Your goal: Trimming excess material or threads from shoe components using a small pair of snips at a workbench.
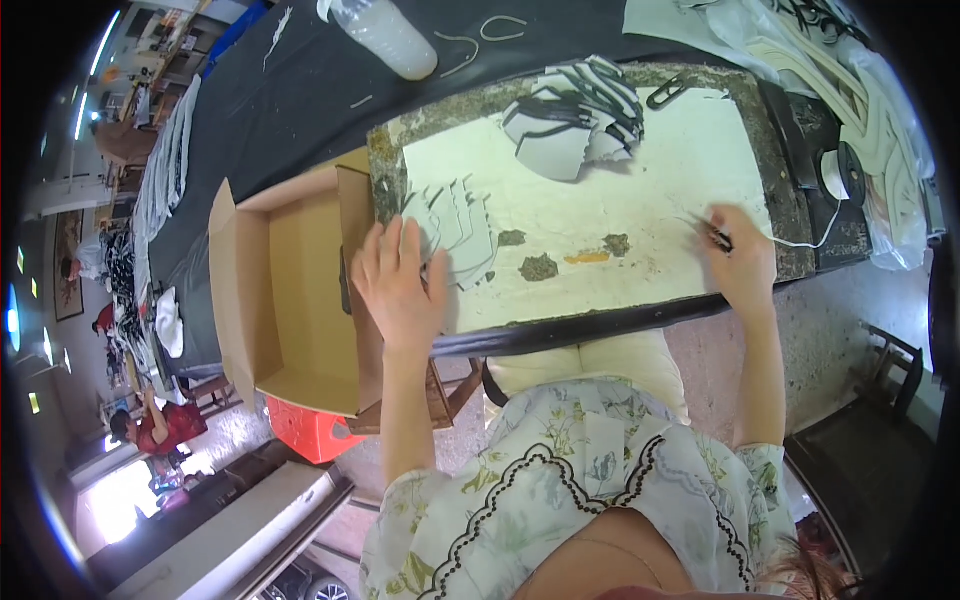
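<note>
My left hand (402,290) is open, its fingers stretched out beside and partly over a spread of flat pale-grey cut pieces (462,232) with notched edges. These pieces lie overlapping at the left end of a worn board covered with white sheet (640,215). My right hand (742,258) is closed around a small dark tool (722,240) with a thin tip, over the board's right side. Motion blurs that tip, so its exact kind is unclear. At the board's far middle sits a heap of similar grey pieces with black edging (575,120).
An open cardboard box (305,290) stands left of the board, above a red stool (305,430). Behind lie a cloudy plastic bottle (390,40) and a black looped tool (665,92). At right are a spool of white cord (843,174) and pale strips in plastic (860,90).
</note>
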The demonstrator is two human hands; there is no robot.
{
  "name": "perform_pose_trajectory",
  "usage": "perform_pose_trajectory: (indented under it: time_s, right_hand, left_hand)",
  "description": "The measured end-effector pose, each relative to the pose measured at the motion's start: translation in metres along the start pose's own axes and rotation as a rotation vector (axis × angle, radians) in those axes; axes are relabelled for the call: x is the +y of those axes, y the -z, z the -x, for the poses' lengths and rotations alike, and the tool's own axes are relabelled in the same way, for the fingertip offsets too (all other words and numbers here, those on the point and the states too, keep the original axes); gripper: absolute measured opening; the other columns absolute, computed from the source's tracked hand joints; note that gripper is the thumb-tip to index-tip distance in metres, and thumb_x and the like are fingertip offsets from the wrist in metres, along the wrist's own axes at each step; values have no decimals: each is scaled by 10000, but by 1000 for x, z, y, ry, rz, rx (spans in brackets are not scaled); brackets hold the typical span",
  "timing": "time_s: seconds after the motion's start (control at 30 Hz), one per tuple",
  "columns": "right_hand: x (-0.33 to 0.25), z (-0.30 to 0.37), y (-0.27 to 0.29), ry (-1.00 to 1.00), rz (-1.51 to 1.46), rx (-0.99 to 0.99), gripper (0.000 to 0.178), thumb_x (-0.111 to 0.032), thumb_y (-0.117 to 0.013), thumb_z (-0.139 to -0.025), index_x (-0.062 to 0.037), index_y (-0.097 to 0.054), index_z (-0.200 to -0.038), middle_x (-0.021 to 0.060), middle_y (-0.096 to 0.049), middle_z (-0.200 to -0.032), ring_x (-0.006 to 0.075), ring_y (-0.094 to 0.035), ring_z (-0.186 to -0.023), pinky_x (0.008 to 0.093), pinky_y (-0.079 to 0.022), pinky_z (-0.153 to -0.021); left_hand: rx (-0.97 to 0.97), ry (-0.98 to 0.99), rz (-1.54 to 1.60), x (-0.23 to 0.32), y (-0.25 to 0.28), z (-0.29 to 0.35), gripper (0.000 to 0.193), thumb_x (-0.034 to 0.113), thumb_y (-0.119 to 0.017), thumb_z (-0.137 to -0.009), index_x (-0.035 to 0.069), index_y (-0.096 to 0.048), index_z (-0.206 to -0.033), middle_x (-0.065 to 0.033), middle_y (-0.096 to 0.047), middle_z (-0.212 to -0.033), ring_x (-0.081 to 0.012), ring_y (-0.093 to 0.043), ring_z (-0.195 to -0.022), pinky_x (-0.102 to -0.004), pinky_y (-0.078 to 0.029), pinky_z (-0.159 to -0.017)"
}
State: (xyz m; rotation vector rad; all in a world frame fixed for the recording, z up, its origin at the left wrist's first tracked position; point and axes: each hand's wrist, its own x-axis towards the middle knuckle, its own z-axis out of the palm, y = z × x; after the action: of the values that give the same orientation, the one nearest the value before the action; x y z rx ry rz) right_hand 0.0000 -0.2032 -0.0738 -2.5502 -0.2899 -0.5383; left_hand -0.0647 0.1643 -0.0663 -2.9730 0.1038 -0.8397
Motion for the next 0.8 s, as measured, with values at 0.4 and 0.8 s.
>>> perform_pose_trajectory:
  time_s: [0.4,0.8]
  right_hand:
    - [-81,19,-4,-260,-1100,-837,63,-11,-575,-923,-4,-622,-964,40,-664,-768,95,-608,-693,259,-486,-623]
    - [-26,-32,-12,-710,-1080,-443,187,-216,-656,-902,-31,-627,-896,-69,-446,-604,21,-332,-482,206,-230,-439]
  left_hand:
    - [-327,349,737,82,-73,-86,330,249,-782,-757,2,-637,-922,-164,-636,-1025,-304,-598,-864,-397,-470,-730]
    - [-206,-19,726,106,-25,4,454,285,-759,-790,2,-618,-1116,-176,-599,-1182,-349,-584,-1044,-418,-488,-834]
